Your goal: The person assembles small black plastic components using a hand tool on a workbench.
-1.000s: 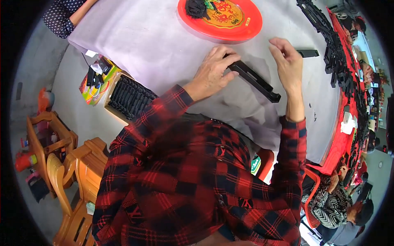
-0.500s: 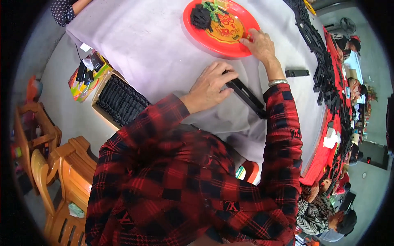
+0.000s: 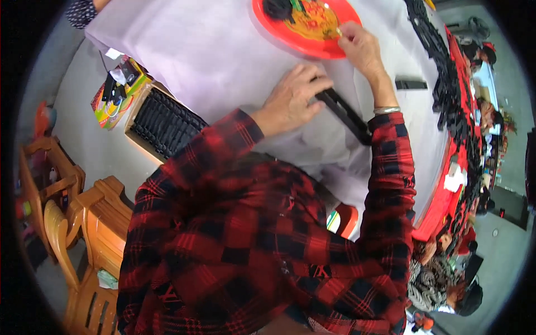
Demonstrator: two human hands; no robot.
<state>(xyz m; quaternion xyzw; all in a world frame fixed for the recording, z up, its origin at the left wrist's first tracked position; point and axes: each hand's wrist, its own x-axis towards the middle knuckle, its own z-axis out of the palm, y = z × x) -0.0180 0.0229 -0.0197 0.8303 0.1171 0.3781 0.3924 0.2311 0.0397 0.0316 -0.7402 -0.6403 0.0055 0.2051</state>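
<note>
My left hand point(image 3: 296, 97) is closed round the upper end of a long black slotted bar point(image 3: 349, 118), which slants down toward my right sleeve. Above it, my right hand point(image 3: 362, 49) is at the right rim of a red oval plate point(image 3: 318, 51). Its thumb and forefinger pinch a tiny yellowish piece, too small to name. The plate has a golden patterned middle point(image 3: 315, 25) and carries a heap of small black pieces point(image 3: 277, 8) with a few green bits beside it. The plate's top is cut off by the picture edge.
A box of black parts point(image 3: 167, 123) stands left of the pale-covered table point(image 3: 195, 61), near a yellow-green carton point(image 3: 125, 89). Another black bar point(image 3: 411, 85) lies right of my right wrist. Black parts point(image 3: 444, 72) pile along the right edge; people sit beyond. A wooden chair point(image 3: 100, 212) is lower left.
The view has shifted, so plate and hands appear higher. My right thumb and forefinger have come together into a pinch at the plate's rim. My left hand still holds the bar.
</note>
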